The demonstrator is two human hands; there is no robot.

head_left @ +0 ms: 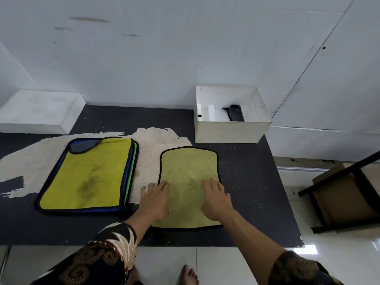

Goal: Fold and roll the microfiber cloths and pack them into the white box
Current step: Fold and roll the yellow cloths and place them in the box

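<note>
Head view of a dark table (248,182) with a worn pale patch across its left and middle. A single cloth (188,165), olive-yellow with black trim, lies flat at the near middle of the table, its long side running away from the person. The left hand (154,199) rests palm down over the cloth's left edge, fingers straight and spread, the outer ones on the bare table. The right hand (218,200) lies palm down on the cloth's right half, fingers straight and slightly apart. Neither hand grips anything.

Left of this cloth, just beside it, sits a stack (88,173) of further cloths: a bright yellow one on top, with blue and green edges showing below along its right side.

The white box (230,131) stands open at the far right of the table, well apart from the hands. Inside are white dividers and a dark item (235,113) that cannot be identified. A shallow white tray (39,114) lies at the far left. A dark-framed stool (345,194) stands on the floor at right.
</note>
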